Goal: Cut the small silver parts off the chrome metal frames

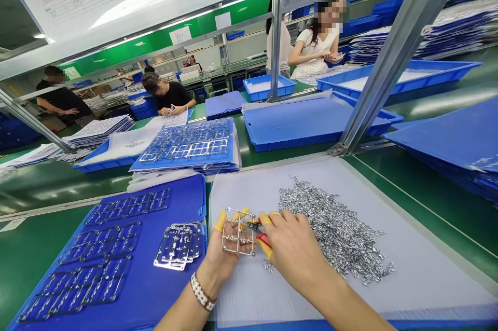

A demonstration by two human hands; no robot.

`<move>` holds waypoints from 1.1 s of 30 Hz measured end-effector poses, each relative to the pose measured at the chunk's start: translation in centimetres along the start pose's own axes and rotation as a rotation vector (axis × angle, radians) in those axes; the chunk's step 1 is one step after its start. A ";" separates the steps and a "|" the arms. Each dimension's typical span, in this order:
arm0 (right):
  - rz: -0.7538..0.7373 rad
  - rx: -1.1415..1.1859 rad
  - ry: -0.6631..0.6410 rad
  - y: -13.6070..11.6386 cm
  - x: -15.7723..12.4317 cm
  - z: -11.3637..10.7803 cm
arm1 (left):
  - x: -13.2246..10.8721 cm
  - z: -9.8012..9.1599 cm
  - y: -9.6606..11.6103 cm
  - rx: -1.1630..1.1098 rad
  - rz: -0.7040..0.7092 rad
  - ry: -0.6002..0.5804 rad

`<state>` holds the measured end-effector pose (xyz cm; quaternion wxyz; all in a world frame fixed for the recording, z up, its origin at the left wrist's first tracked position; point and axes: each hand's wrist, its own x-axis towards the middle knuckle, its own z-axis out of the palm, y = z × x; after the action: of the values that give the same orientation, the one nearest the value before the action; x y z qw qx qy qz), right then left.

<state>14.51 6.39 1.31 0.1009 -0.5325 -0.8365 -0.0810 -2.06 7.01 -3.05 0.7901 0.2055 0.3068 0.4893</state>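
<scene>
My left hand (218, 256), with yellow finger covers and a patterned wristband, holds up a shiny silver sprue frame (238, 242) that carries small parts on its bars. Closed around red-handled nippers (263, 239), my right hand (298, 248) also wears yellow finger covers. The dark jaws of the nippers reach the frame's right side; whether they touch a part I cannot tell. Below the hands lie several loose silver parts (268, 265). To the right, a large heap of small silver parts (334, 227) covers part of a white sheet (424, 274).
Left of my hands, a stack of sprue frames (178, 248) and rows of frames (99, 240) lie on a blue board (151, 289). More frames (190, 139) top a pile behind. Blue trays (295, 123) and a metal post (392, 61) stand beyond. Co-workers (167, 92) sit across the bench.
</scene>
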 end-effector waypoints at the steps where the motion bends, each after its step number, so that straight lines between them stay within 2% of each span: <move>1: -0.001 0.004 -0.002 -0.1 0.1 0.0 | 0.0 0.0 0.0 0.002 -0.002 0.001; 17: -0.038 -0.034 -0.082 -0.6 0.8 -0.2 | 0.0 -0.6 -0.2 0.108 0.005 0.029; 19: -0.033 -0.034 -0.082 -0.6 0.6 -0.3 | 0.0 -0.5 -0.1 0.098 0.004 0.027; 24: -0.028 -0.015 0.017 -0.3 -0.6 -0.3 | -0.1 -0.2 0.3 0.024 0.009 0.013; 33: -0.046 0.055 -0.046 -1.6 -1.3 0.7 | -0.1 0.1 0.3 0.015 0.008 0.063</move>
<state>13.54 4.78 0.29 0.0941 -0.5117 -0.8526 -0.0481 -2.23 7.10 -2.79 0.7766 0.1971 0.3345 0.4962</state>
